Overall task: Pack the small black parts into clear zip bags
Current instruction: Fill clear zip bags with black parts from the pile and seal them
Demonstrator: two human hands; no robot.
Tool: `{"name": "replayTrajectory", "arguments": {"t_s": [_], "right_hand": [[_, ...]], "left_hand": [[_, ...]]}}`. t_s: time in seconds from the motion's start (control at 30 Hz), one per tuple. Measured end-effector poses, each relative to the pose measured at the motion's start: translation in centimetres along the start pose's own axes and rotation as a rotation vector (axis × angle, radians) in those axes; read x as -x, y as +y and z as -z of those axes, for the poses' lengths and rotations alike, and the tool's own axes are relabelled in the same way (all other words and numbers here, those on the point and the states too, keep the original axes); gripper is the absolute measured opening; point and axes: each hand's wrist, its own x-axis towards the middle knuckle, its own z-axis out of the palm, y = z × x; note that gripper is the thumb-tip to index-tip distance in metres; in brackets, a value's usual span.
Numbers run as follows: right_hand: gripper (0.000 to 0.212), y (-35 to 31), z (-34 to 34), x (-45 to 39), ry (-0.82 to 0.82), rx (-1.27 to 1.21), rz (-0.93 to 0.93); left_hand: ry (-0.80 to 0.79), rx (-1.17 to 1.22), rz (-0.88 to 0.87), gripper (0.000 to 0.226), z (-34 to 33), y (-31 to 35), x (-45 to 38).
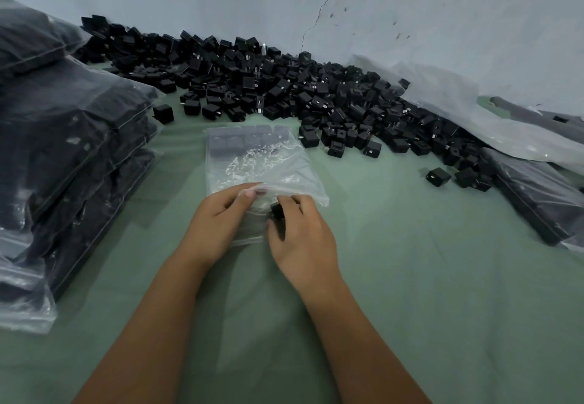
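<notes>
A clear zip bag (252, 163) lies flat on the green cloth in front of me, with several small black parts showing through its far end. My left hand (218, 223) pinches the bag's near open edge between thumb and fingers. My right hand (300, 239) grips a small black part (277, 210) at the bag's mouth. A large heap of loose black parts (284, 87) runs along the wall behind the bag.
Filled clear bags (72, 157) are stacked high at the left. More filled bags (537, 198) lie at the right, under loose empty plastic (458, 109). Stray parts (437, 177) sit on the green cloth (410, 277) right of the bag. A cracked grey wall rises behind.
</notes>
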Motion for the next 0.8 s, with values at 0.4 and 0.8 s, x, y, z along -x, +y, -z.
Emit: {"name": "replayTrajectory", "arguments": {"t_s": [0.4,0.8], "right_hand": [[0.011,-0.5,0.9,0.7,0.101,0.065,0.063],[0.041,-1.5,0.9,0.5,-0.120,0.274,0.149]], "left_hand": [[-0.008,0.059,-0.106,0.030,0.0,0.2,0.4],[-0.057,-0.339,-0.309,0.037,0.1,0.1,0.0]]}}
